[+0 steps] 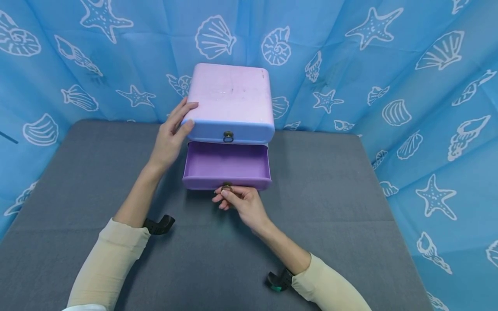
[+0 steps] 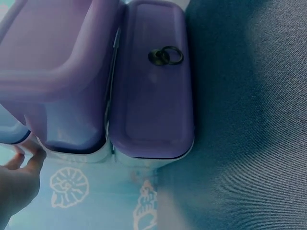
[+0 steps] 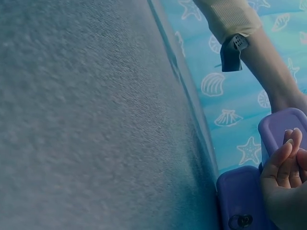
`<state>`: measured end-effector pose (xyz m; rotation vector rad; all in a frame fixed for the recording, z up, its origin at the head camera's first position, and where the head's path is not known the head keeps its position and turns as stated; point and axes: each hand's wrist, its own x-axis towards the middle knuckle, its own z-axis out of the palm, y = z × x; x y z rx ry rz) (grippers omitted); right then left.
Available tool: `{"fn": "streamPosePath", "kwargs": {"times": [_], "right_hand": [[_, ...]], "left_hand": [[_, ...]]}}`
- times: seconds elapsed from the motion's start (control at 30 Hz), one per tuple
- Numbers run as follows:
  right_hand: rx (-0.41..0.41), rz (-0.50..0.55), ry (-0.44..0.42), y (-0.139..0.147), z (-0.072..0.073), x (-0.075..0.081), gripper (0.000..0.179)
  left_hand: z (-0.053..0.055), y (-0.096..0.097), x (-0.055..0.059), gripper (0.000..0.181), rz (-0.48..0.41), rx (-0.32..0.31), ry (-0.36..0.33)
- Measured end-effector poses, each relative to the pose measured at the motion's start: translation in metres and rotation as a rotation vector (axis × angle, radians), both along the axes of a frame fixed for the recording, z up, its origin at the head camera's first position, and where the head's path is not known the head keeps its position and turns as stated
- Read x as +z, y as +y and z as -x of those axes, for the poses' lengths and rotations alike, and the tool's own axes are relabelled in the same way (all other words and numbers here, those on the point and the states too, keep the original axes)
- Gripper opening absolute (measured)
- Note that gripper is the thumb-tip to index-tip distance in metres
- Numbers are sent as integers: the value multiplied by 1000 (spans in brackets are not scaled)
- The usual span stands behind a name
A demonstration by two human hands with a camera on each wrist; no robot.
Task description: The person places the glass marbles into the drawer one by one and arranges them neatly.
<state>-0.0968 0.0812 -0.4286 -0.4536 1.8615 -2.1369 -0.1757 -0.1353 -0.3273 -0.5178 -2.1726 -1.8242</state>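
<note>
A small drawer cabinet [image 1: 233, 86] with a pink top stands at the back of the table. Its blue top drawer [image 1: 249, 133] is closed; the purple drawer [image 1: 227, 162] beneath is pulled out, with nothing visible inside. My left hand [image 1: 171, 134] rests against the cabinet's left side, fingertips at the top and thumb near the front corner. With thumb and forefinger, my right hand [image 1: 241, 203] pinches the ring pull [image 1: 227, 187] on the purple drawer's front. In the left wrist view, a lower drawer [image 2: 151, 105] with its own ring pull [image 2: 166, 56] is closed.
The grey-covered table [image 1: 327, 194] spreads around the cabinet. A blue curtain [image 1: 342, 77] with white shells and starfish hangs close behind the cabinet and along the sides. Black wrist mounts [image 1: 159, 225] sit on both forearms.
</note>
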Motion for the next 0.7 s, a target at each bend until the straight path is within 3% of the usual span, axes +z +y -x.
{"fn": "streamPosePath", "kwargs": {"times": [0.7], "right_hand": [[-34, -1, -57, -3, 32, 2, 29]], "left_hand": [[2, 0, -3, 43, -18, -9, 2]]}}
